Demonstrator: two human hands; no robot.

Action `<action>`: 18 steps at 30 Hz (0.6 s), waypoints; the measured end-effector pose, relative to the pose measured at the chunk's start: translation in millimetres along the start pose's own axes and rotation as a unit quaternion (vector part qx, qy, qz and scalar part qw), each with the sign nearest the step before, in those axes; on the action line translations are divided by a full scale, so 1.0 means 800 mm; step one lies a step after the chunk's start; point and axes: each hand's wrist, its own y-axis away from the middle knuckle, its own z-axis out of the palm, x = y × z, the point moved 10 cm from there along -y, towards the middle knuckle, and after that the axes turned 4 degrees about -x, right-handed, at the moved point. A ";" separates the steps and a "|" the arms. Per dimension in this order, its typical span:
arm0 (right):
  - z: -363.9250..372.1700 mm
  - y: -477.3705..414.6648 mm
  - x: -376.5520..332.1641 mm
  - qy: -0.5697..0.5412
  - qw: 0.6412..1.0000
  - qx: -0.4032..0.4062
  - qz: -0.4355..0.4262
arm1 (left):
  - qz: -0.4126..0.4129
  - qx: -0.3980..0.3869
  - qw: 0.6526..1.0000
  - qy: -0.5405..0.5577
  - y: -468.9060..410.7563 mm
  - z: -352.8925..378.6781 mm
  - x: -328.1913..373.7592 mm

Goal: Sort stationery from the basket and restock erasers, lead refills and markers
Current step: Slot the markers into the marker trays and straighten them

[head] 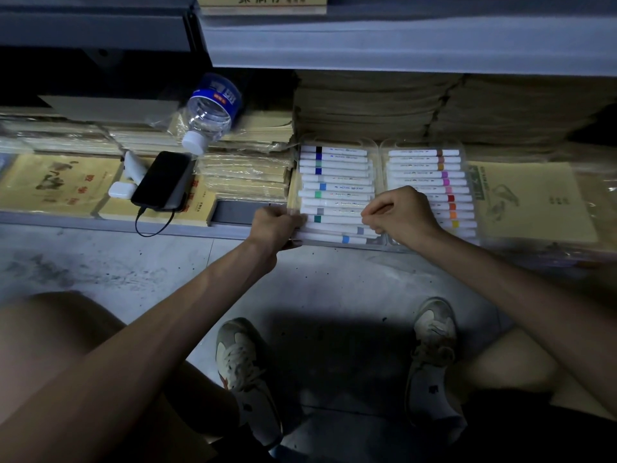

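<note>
A clear plastic marker case (379, 152) lies open on the low shelf, with two halves side by side. The left half holds white markers (334, 168) with blue, green and grey bands. The right half holds markers (425, 167) banded brown, pink, red, orange and yellow. My left hand (277, 225) grips the case's near left edge, fingers curled round it. My right hand (400, 213) rests over the middle of the case and pinches the end of one white marker. No basket, erasers or lead refills are in view.
A water bottle (212, 111) lies tilted on stacked paper packs (247, 175). A phone on a power bank (163, 180) with a cable and white earbud cases (122, 188) sit to the left. Brown paper stacks (434, 105) fill the shelf behind. An upper shelf (400, 45) overhangs. My shoes (243, 369) stand on the concrete floor.
</note>
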 end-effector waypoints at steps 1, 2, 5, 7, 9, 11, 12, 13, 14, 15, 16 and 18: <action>-0.001 -0.001 -0.001 0.005 1.000 0.005 0.002 | -0.004 0.002 1.000 0.000 0.000 0.000 0.000; 0.000 -0.002 -0.002 0.016 1.000 0.008 0.001 | -0.008 0.004 1.000 0.000 0.000 -0.001 0.000; 0.001 -0.006 -0.006 0.049 0.999 0.010 0.005 | -0.016 0.010 1.000 0.009 0.000 -0.001 0.000; 0.002 -0.007 -0.006 0.055 0.998 0.015 0.011 | -0.020 0.015 1.000 0.017 0.002 -0.001 0.001; 0.002 -0.007 -0.005 0.058 0.998 0.020 0.012 | -0.025 0.018 0.999 0.024 0.004 0.000 0.001; 0.001 -0.006 -0.007 0.064 0.998 0.021 0.006 | -0.028 0.016 0.999 0.025 0.007 0.000 0.002; 0.001 -0.005 -0.009 0.070 0.997 0.021 -0.001 | -0.031 0.013 0.999 0.027 0.008 0.001 0.002; 0.002 -0.003 -0.011 0.076 0.997 0.021 -0.010 | -0.036 0.010 0.999 0.029 0.010 0.000 0.001; 0.002 -0.001 -0.013 0.087 0.996 0.022 -0.018 | -0.039 0.004 0.999 0.032 0.011 0.000 0.000; 0.002 0.003 -0.016 0.103 0.994 0.025 -0.028 | -0.040 -0.002 0.999 0.034 0.013 0.000 0.000; 0.002 0.006 -0.020 0.126 0.991 0.027 -0.043 | -0.041 -0.009 0.999 0.035 0.014 0.000 -0.001; 0.008 0.015 -0.032 0.174 0.979 0.016 -0.101 | -0.042 -0.021 0.998 0.033 0.017 -0.001 -0.002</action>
